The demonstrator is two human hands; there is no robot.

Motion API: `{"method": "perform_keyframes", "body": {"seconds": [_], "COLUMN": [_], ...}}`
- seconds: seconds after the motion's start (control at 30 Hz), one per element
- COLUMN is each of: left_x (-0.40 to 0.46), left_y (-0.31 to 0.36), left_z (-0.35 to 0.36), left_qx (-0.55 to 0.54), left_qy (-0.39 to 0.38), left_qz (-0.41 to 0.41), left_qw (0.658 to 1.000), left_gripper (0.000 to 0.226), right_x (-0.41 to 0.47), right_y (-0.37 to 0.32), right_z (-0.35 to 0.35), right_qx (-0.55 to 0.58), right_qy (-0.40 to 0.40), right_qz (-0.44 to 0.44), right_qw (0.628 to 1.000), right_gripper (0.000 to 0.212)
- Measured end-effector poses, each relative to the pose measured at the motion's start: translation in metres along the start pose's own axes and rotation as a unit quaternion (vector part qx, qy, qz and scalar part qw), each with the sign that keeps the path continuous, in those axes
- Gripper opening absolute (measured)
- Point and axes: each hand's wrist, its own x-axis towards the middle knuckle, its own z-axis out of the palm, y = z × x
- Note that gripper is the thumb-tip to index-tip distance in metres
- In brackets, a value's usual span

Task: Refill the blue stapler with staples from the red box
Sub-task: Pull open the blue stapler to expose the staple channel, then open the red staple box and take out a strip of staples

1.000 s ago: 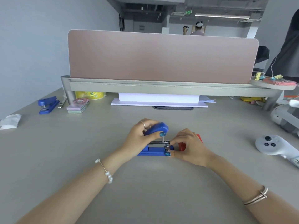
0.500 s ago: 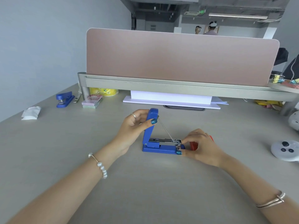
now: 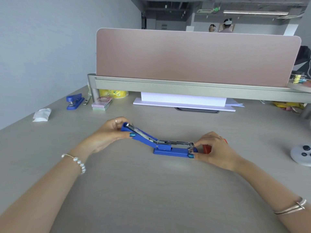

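The blue stapler (image 3: 170, 149) lies on the desk's middle with its lid swung far back to the left, baring the metal staple channel. My left hand (image 3: 107, 135) grips the lid's tip between thumb and fingers. My right hand (image 3: 214, 151) pinches the front end of the stapler's base and channel. The red box (image 3: 206, 148) stands just right of the stapler, mostly hidden behind my right hand's fingers.
A second blue stapler (image 3: 74, 101), a stack of small boxes (image 3: 101, 103) and a crumpled tissue (image 3: 42, 114) lie at the far left. A white paper stack (image 3: 183, 101) sits under the pink divider (image 3: 193, 56). A white controller (image 3: 301, 154) rests at the right.
My left hand has swung the stapler's lid from shut, through upright, to folded far back at the left. My right hand has stayed on the stapler's front. The camera has turned left.
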Motion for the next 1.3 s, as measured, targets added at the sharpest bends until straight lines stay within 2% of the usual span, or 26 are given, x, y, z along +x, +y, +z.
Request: {"method": "perform_keyframes", "body": {"seconds": [0.2,0.33,0.47,0.57,0.63,0.7,0.77,0.83,0.9,0.97,1.1,1.3], "left_x": [-0.001,0.0,0.0,-0.001,-0.001,0.002,0.007,0.013,0.02,0.028,0.039,0.039], "left_y": [-0.011,-0.01,-0.005,-0.001,0.006,0.015,0.028,0.041,0.051,0.056,0.046,0.029], "left_z": [-0.011,-0.005,0.004,0.008,0.016,0.029,0.05,0.077,0.107,0.134,0.169,0.175], "left_qx": [0.098,0.143,0.189,0.205,0.21,0.228,0.238,0.247,0.265,0.294,0.347,0.386], "left_qy": [-0.043,-0.036,-0.042,-0.035,-0.029,-0.026,-0.027,-0.042,-0.07,-0.099,-0.14,-0.126], "left_qz": [-0.071,-0.073,-0.075,-0.075,-0.062,-0.033,0.002,0.035,0.066,0.086,0.062,0.031], "left_qw": [0.992,0.986,0.978,0.975,0.975,0.973,0.971,0.967,0.959,0.947,0.925,0.913], "left_gripper": [0.039,0.033,0.037,0.042,0.048,0.049,0.042,0.038,0.039,0.044,0.061,0.076], "right_x": [0.0,-0.001,-0.001,-0.002,-0.001,-0.001,-0.004,-0.009,-0.014,-0.019,-0.026,-0.024], "right_y": [-0.002,-0.002,-0.004,-0.005,-0.005,-0.007,-0.007,-0.008,-0.008,-0.006,-0.013,-0.026], "right_z": [0.0,0.0,-0.001,-0.002,-0.005,-0.009,-0.015,-0.026,-0.037,-0.042,-0.04,-0.03], "right_qx": [0.0,-0.004,-0.003,-0.025,-0.057,-0.093,-0.102,-0.105,-0.108,-0.111,-0.069,-0.065], "right_qy": [0.0,0.005,0.008,0.003,-0.024,-0.052,-0.029,0.011,0.035,0.026,0.002,-0.034], "right_qz": [0.001,-0.005,-0.003,-0.016,-0.026,-0.011,0.028,0.084,0.145,0.191,0.239,0.271], "right_qw": [1.0,1.0,1.0,1.0,0.998,0.994,0.994,0.991,0.983,0.975,0.969,0.96], "right_gripper": [0.02,0.023,0.026,0.012,0.026,0.053,0.08,0.094,0.084,0.072,0.078,0.071]}}
